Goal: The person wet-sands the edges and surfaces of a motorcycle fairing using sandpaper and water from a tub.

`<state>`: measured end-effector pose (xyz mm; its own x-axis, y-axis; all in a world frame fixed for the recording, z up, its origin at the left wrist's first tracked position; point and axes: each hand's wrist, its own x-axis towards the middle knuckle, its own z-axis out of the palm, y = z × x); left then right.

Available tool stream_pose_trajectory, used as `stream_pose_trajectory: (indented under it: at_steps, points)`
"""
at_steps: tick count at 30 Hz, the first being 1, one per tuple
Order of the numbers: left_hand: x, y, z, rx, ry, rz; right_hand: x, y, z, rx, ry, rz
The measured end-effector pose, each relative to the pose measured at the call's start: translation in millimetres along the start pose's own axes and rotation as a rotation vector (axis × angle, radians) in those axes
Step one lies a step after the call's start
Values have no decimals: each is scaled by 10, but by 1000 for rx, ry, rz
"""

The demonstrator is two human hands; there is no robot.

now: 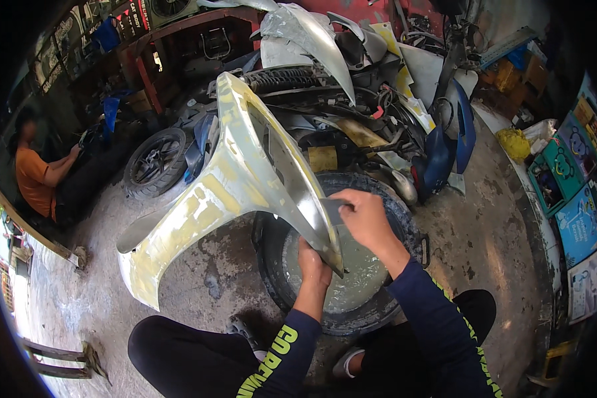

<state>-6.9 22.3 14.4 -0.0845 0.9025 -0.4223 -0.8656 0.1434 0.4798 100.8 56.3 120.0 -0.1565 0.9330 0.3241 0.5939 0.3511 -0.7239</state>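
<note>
A motorcycle body panel [222, 179], patched in white, grey and yellowish filler, is held up over a round black tub [267, 268] of cloudy water [358, 268]. My left hand [314, 268] grips the panel's lower right end from below, its fingers partly hidden behind the edge. In my right hand [365, 219] is a thin dark grey sheet [331, 211], pinched between thumb and fingers. It looks like sandpaper and lies against the panel's right edge. The panel's long curved arm reaches down to the left, beyond the tub.
A motorcycle wheel [156, 162] lies on the concrete floor to the left. Beyond the tub is a heap of motorcycle parts, with a blue fairing [438, 156] at its right. Another person [36, 176] in orange sits at far left. Boxes and a yellow bag [513, 143] line the right.
</note>
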Motion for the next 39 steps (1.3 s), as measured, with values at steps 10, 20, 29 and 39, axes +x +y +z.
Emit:
stream_pose_trajectory:
  at_steps: [10,20,29,39]
  points:
    - [119,-435,-277,1,57,-2,-765,2104,488,236,216,785]
    - [104,-592,-392,-20,-185,-344,-1484,2913,734,37,-207,1024]
    - [183,-495,-489,116,-207,-223,-162,813,-126,540,-453,530]
    - [-63,-226,-112,-61,-101,-54,-568,35,150,-20,127,-135]
